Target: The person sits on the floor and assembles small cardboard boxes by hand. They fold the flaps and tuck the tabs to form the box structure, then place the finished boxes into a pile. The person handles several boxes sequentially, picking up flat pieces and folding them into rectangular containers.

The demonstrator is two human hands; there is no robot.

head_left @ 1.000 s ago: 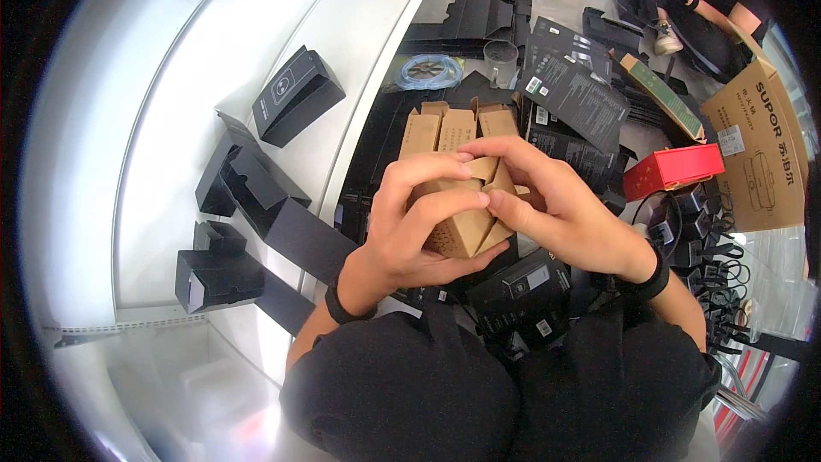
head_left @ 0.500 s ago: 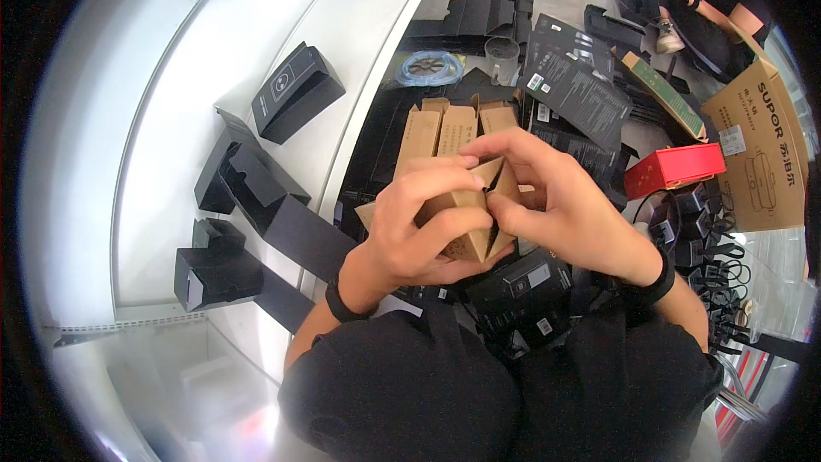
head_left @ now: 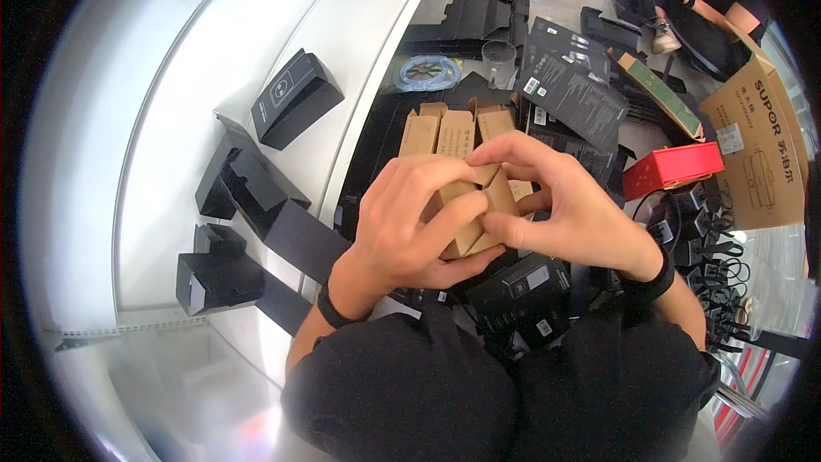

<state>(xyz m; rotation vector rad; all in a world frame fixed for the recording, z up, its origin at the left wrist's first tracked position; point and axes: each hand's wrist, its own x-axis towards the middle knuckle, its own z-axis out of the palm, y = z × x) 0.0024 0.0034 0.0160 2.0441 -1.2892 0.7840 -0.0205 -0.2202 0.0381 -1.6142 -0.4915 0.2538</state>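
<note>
A small brown cardboard box (head_left: 467,238) sits between the two hands in front of the person's chest, its flapped end toward the right — the left hand (head_left: 406,218) curls its fingers closed around it, while the right hand (head_left: 569,214) grips that end with thumb and forefinger bent and parted. Just beyond stand brown cartons (head_left: 456,133); black boxes (head_left: 522,291) lie below, a red box (head_left: 676,169) to the right, and a white shelf (head_left: 376,17) to the left.

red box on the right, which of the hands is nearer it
Right. The right hand is left of the red box, slightly lower in the picture; the left hand is farther left, at the held brown carton.
</note>
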